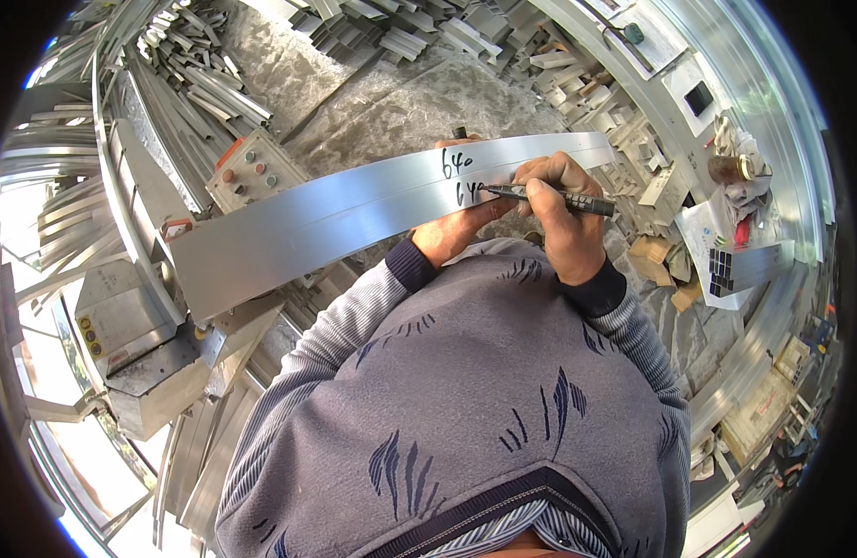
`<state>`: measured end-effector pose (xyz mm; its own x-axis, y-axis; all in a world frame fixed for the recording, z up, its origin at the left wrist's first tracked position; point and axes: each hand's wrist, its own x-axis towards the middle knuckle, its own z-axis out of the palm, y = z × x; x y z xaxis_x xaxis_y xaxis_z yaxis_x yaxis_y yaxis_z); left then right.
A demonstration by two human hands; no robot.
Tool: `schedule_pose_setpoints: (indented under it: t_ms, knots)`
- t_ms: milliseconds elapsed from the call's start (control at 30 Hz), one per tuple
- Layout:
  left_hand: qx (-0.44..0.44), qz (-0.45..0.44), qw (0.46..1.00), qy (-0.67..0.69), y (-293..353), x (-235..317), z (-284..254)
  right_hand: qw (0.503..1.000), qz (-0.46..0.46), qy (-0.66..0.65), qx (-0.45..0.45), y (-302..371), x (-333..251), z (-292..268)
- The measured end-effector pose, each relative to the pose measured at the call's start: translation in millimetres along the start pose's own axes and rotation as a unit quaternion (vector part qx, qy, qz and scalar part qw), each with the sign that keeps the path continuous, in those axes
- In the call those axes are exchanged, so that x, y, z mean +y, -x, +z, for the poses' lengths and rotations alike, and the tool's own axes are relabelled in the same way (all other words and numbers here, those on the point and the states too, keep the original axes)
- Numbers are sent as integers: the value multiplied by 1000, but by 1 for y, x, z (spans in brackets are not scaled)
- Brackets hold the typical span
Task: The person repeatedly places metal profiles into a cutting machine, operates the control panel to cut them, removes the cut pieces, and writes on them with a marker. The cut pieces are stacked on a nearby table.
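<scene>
A long silvery metal profile (289, 223) with a seam along its length spans the view in front of my chest. My left hand (449, 232) grips it from underneath, fingers coming up over the far edge beside a small black cap (461, 133). Most of that palm is hidden by the metal. In my right hand (566, 219) is a black marker pen (587, 203), pinched between thumb and fingers. The pen's tip touches the near half of the profile, at the end of a black handwritten mark. A second handwritten mark sits just above it.
A control box (254, 175) with coloured buttons stands at the left, near a grey machine housing (135, 325). Metal offcuts (410, 37) pile up on the concrete floor (373, 112) at the far side. On the right are stacked short profiles (666, 191) and a cluttered bench (703, 223).
</scene>
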<state>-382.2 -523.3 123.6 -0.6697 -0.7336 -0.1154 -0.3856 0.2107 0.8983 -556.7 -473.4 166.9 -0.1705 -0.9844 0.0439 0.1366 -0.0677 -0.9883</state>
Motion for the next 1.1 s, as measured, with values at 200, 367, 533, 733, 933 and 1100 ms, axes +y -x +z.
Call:
schedule_pose_setpoints:
  t_ms: [200, 367, 533, 733, 933, 1100]
  knots:
    - [-8, 17, 997, -76, 3, -2, 0, 1000, -11, 11, -7, 1, 1, 4]
    - [12, -1, 1000, 16, 1, -5, 2, 1000, -25, 18, 0, 1, 2, 6]
    - [27, 37, 999, -15, 1, -8, 3, 1000, -7, 11, 15, 2, 2, 5]
    - [25, 114, 982, -152, 2, -21, 2, 999, -24, -4, -31, 2, 1, 6]
    - [50, 128, 977, -166, 0, -34, 6, 997, -54, 0, -58, -1, 3, 7]
    - [54, 113, 981, -150, 0, -33, 6, 997, -51, 17, -62, -3, 3, 6]
